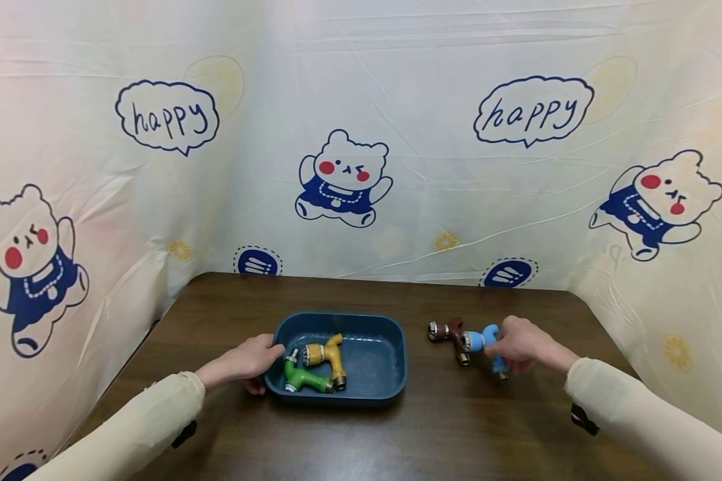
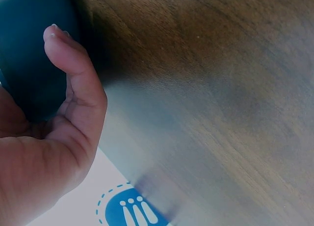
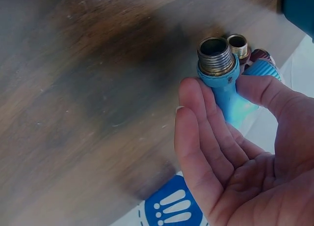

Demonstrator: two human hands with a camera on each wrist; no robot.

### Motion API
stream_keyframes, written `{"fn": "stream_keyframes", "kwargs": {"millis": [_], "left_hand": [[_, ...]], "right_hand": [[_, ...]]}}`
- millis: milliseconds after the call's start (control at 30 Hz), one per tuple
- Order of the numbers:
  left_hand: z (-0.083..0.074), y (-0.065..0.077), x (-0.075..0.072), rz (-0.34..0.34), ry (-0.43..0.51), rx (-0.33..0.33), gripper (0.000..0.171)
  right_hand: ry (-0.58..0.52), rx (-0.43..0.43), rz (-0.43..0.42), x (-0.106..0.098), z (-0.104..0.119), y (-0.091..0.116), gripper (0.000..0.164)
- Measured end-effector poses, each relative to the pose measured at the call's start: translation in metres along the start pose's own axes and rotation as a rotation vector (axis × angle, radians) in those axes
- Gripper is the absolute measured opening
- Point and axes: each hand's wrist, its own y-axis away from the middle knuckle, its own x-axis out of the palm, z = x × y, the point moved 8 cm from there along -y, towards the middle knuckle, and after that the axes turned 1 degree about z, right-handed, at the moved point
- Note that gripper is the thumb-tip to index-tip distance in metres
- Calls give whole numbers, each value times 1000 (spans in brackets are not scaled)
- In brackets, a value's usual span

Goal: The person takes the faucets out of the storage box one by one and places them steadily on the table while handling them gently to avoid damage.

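Observation:
My left hand (image 1: pixel 249 361) grips the left end of a dark blue plastic basin (image 1: pixel 370 399), thumb over the rim and fingers outside. Inside the basin, on its left side, lie a yellow faucet (image 1: pixel 332 354) and a green faucet (image 1: pixel 303 379). Over on the right, my right hand (image 1: pixel 520 344) holds a light blue faucet (image 1: pixel 478 341) between thumb and fingers. The right wrist view shows the threaded brass end of this blue faucet (image 3: pixel 223 91) pointing up past my fingertips. Just left of it is a dark red faucet (image 1: pixel 455 329), partly hidden behind the blue one.
Everything stands on a dark brown wooden table (image 1: pixel 445 434). A pale curtain (image 1: pixel 433 200) printed with cartoon bears hangs behind the table and on both sides. The basin's right wall stands a short way left of the red faucet.

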Motion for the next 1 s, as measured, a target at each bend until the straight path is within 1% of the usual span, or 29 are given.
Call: {"fn": "stream_keyframes", "kwargs": {"millis": [200,433,667,1000], "left_hand": [[0,0,1,-1,-3,1,32],[0,1,0,-3,0,5,32],[0,1,0,-7,-5,2,32],[-1,1,0,-5,0,4,32]], "right_hand": [[8,4,10,0,-7,-1,32],[6,35,10,-1,-18,-3,32],[-1,29,2,-6,-26,-4,33],[-16,43,26,-5,-38,-7,33]]}}
